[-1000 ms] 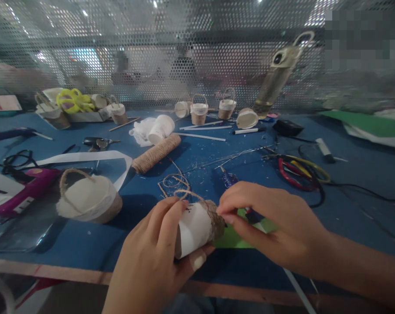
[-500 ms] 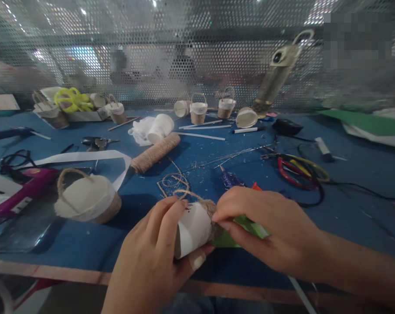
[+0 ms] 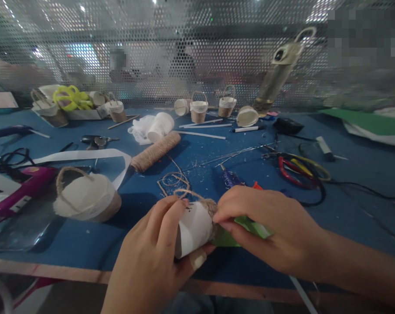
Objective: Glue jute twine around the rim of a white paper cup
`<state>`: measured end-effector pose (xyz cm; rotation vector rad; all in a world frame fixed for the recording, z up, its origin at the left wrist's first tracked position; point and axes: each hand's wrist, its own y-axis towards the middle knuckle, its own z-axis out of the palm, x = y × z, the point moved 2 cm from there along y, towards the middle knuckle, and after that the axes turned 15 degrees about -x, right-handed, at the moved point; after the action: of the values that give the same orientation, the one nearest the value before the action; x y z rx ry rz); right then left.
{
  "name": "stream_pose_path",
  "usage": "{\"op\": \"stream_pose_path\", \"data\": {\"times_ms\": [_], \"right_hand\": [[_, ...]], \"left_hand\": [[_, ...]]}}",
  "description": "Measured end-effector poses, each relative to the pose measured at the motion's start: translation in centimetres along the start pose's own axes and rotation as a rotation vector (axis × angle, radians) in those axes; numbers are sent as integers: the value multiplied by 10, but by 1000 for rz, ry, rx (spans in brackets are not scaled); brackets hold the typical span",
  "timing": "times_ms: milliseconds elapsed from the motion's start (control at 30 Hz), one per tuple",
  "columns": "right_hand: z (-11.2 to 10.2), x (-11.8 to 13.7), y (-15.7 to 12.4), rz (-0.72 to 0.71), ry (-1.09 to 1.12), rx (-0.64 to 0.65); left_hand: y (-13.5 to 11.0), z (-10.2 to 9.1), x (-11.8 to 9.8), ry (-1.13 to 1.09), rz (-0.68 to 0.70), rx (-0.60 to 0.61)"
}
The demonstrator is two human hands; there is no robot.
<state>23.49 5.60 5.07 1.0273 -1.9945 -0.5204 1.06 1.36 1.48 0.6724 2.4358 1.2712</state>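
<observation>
Front edge of the tabletop (image 3: pixel 348 200), about mid-way along.

- Left hand (image 3: pixel 151 257): fingers closed round a white paper cup (image 3: pixel 192 229), which lies on its side, just above the surface. Forefinger over the top, thumb beneath.
- Right hand (image 3: pixel 269 226): thumb and forefinger pinched shut on the jute twine (image 3: pixel 211 206) wound round the cup's far end. A loose loop of the same twine rises behind it and trails off toward the spool of twine (image 3: pixel 154 151) further back.
- A piece of green card (image 3: pixel 251 226) sits under the right fingers; cannot tell whether it is gripped or only covered.
- To the left, well apart: a twine-wrapped cup basket (image 3: pixel 86 198) with a handle, and a purple glue gun (image 3: pixel 24 185) near the left edge. Red-handled pliers (image 3: pixel 295 172) to the right.

Handling, judged: the cup is light and thin-walled, so it should dent under a hard squeeze. Best held round the bare white middle with a spread, gentle grip. The twine is soft, rough and not slippery; a fingertip pinch close to the wrap should keep it taut.
</observation>
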Motion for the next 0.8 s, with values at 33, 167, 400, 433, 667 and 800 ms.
{"op": "stream_pose_path", "data": {"times_ms": [33,167,400,433,667,800], "right_hand": [[0,0,0,-2,0,4],[-1,0,2,-9,-12,25],[-3,2,3,-18,-31,66],[-3,2,3,-20,-32,70],[0,0,2,2,30,84],[3,-1,-1,26,42,80]], "left_hand": [[0,0,0,-2,0,1],[-1,0,1,-11,-4,9],[0,0,-1,-12,-8,8],[0,0,-1,-13,-8,9],[-1,0,-1,-11,-7,8],[-2,0,-1,-14,-11,11]]}}
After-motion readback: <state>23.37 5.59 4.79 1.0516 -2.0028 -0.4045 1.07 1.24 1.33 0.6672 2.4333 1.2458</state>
